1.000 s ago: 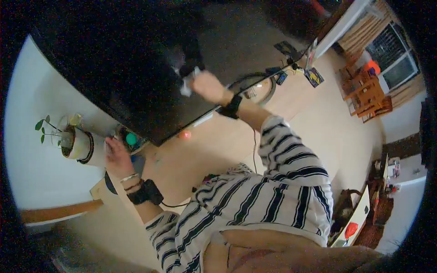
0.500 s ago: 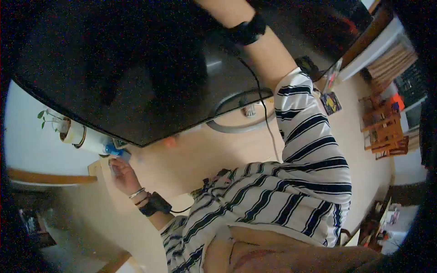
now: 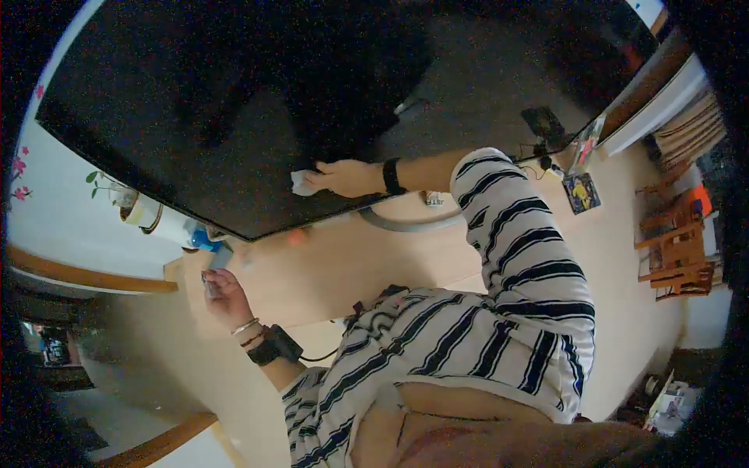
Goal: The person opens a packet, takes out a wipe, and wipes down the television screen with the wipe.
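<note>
A large black TV screen (image 3: pixel 250 140) fills the upper part of the view. My right hand (image 3: pixel 347 178) is against its lower part, fingers closed on a crumpled white cloth or tissue (image 3: pixel 303 183) pressed to the glass. Off to the left, my left hand (image 3: pixel 226 295) is raised with curled fingers beside the lower left corner of the screen. Something small and greyish shows at its fingertips, too blurred to name. A black strap circles each wrist, and the left one carries a black box (image 3: pixel 282 343) with a cable.
A pale wooden tabletop (image 3: pixel 312 273) with the TV's grey curved stand (image 3: pixel 413 224) lies under the screen. At left are a potted plant (image 3: pixel 129 199) and a blue object (image 3: pixel 204 239). A dark picture card (image 3: pixel 581 193) lies at right, with wooden chairs (image 3: pixel 677 249) farther off.
My right hand has come down from the upper screen, where it was out of view, to the lower part with the white cloth. My left hand has shifted slightly right in view.
</note>
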Motion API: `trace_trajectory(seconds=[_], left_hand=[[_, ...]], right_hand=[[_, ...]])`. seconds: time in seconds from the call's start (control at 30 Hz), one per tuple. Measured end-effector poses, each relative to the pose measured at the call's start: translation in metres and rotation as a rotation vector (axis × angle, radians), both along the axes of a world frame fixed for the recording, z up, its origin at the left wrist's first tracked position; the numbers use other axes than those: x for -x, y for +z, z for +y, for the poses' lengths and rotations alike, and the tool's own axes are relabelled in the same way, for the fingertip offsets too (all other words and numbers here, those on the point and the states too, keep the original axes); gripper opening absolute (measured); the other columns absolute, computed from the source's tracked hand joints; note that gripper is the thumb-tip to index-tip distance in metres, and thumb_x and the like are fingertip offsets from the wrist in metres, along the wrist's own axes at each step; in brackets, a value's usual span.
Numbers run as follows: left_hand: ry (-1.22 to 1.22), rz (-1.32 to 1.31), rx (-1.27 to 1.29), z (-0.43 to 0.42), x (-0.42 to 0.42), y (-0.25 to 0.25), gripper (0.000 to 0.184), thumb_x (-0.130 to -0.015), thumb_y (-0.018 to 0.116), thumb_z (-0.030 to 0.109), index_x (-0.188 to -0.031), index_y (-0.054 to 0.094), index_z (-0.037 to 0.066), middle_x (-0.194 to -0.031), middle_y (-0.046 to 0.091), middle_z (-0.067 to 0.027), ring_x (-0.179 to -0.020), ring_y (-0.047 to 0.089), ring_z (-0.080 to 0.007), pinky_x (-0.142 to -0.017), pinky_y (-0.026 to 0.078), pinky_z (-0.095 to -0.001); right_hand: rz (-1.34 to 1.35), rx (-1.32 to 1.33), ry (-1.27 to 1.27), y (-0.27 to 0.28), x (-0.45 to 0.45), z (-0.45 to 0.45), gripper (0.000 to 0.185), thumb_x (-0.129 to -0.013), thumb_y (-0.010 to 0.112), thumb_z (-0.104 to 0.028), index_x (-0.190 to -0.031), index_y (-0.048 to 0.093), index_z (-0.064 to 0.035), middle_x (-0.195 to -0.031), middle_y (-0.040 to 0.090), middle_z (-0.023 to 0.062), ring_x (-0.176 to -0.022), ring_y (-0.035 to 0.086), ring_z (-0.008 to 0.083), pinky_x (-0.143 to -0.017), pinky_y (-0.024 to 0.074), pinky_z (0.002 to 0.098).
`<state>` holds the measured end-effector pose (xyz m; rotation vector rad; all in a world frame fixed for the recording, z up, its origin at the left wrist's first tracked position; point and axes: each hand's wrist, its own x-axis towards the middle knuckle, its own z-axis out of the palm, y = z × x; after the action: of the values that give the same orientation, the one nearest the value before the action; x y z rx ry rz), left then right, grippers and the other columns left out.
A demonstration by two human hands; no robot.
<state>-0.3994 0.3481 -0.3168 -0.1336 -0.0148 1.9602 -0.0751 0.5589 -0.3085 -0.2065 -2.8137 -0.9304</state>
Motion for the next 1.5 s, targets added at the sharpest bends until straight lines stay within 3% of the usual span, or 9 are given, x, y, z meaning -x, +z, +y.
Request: trace_trajectory(seconds=[0.27, 0.7, 0.77, 0.87, 0.97, 1.03, 1.17, 1.27, 1.5], left_hand=[[0.002, 0.109, 0.065, 0.008, -0.005, 0.0, 0.021, -0.083, 0.042, 0.005, -0.099, 0.048, -0.007, -0.092, 0.057, -0.0153, -0.086, 0.056, -0.0228, -0.086, 0.041, -0.0356], [0.042, 0.7, 0.165, 0.028, -0.008, -0.029, 0.028, -0.08, 0.047, 0.008, -0.103, 0.049, -0.007, -0.1, 0.055, -0.017, -0.091, 0.053, -0.0267, -0.088, 0.041, -0.0381], [0.237, 1.34, 0.375, 0.012, 0.0, -0.027, 0.028, -0.08, 0.048, 0.008, -0.104, 0.049, -0.007, -0.102, 0.055, -0.0172, -0.092, 0.053, -0.0269, -0.088, 0.041, -0.0383], [-0.158, 0.234, 0.007, 0.014, -0.002, -0.018, 0.027, -0.081, 0.047, 0.008, -0.104, 0.049, -0.006, -0.101, 0.056, -0.0176, -0.09, 0.055, -0.0272, -0.087, 0.041, -0.0388], [0.165, 1.429, 0.446, 0.029, 0.009, -0.04, 0.027, -0.081, 0.047, 0.008, -0.105, 0.048, -0.005, -0.1, 0.057, -0.0179, -0.087, 0.056, -0.0269, -0.087, 0.041, -0.0394], [-0.158, 0.118, 0.159, 0.02, -0.017, 0.008, 0.028, -0.082, 0.047, 0.009, -0.106, 0.048, -0.005, -0.098, 0.057, -0.0184, -0.084, 0.057, -0.0266, -0.086, 0.041, -0.0402], [-0.245, -0.041, 0.013, 0.025, 0.038, -0.061, 0.028, -0.083, 0.045, 0.011, -0.107, 0.048, -0.006, -0.098, 0.057, -0.0184, -0.085, 0.057, -0.0267, -0.086, 0.041, -0.041], [0.17, 1.041, 0.405, 0.027, 0.061, -0.095, 0.028, -0.085, 0.043, 0.011, -0.107, 0.048, -0.005, -0.097, 0.057, -0.0178, -0.085, 0.057, -0.0269, -0.085, 0.042, -0.0406], [-0.163, 0.07, 0.05, 0.018, 0.051, -0.067, 0.027, -0.083, 0.045, 0.01, -0.105, 0.049, -0.005, -0.092, 0.058, -0.0166, -0.086, 0.057, -0.0267, -0.083, 0.044, -0.0379]], right_hand=[[0.417, 2.004, -0.309, 0.037, 0.006, -0.013, 0.067, -0.073, 0.062, -0.022, -0.132, 0.031, -0.0127, -0.135, 0.033, 0.006, -0.118, 0.035, 0.0211, -0.095, 0.0355, 0.0347], [1.03, -0.557, -0.793, 0.274, -0.103, -0.028, 0.054, -0.084, 0.049, -0.025, -0.12, 0.034, 0.012, -0.126, 0.032, 0.0309, -0.117, 0.032, 0.0435, -0.095, 0.0264, 0.0505], [1.275, -0.249, -0.917, 0.266, -0.088, -0.007, 0.076, -0.083, 0.051, -0.034, -0.128, 0.016, 0.016, -0.137, 0.01, 0.0316, -0.127, 0.011, 0.044, -0.102, 0.0118, 0.0516], [1.383, -0.279, -0.649, 0.287, -0.013, 0.022, 0.079, -0.065, 0.064, -0.048, -0.116, 0.041, 0.0076, -0.122, 0.035, 0.0283, -0.118, 0.027, 0.0433, -0.096, 0.0176, 0.0574], [1.052, 0.028, -0.313, 0.307, 0.068, -0.011, 0.078, -0.062, 0.064, -0.053, -0.119, 0.046, -0.0038, -0.126, 0.03, 0.0317, -0.121, 0.021, 0.0453, -0.099, 0.016, 0.0547], [0.883, -0.129, -0.167, 0.296, 0.097, -0.001, 0.081, -0.062, 0.06, -0.058, -0.121, 0.045, -0.0054, -0.131, 0.035, 0.0174, -0.125, 0.024, 0.0295, -0.099, 0.0172, 0.051], [0.828, -0.219, -0.211, 0.318, 0.043, 0.0, 0.074, -0.06, 0.061, -0.057, -0.115, 0.049, -0.0083, -0.125, 0.043, 0.0075, -0.123, 0.029, 0.0236, -0.096, 0.0214, 0.0483], [0.872, -0.31, -0.52, 0.332, -0.037, -0.004, 0.068, -0.064, 0.063, -0.05, -0.118, 0.045, -0.0137, -0.126, 0.042, 0.0084, -0.117, 0.034, 0.0306, -0.092, 0.0199, 0.0592], [1.546, -0.348, -1.051, 0.299, -0.239, 0.042, 0.045, -0.087, 0.04, -0.03, -0.128, 0.035, -0.0115, -0.138, 0.025, 0.0126, -0.127, 0.016, 0.04, -0.094, 0.0124, 0.0641]])
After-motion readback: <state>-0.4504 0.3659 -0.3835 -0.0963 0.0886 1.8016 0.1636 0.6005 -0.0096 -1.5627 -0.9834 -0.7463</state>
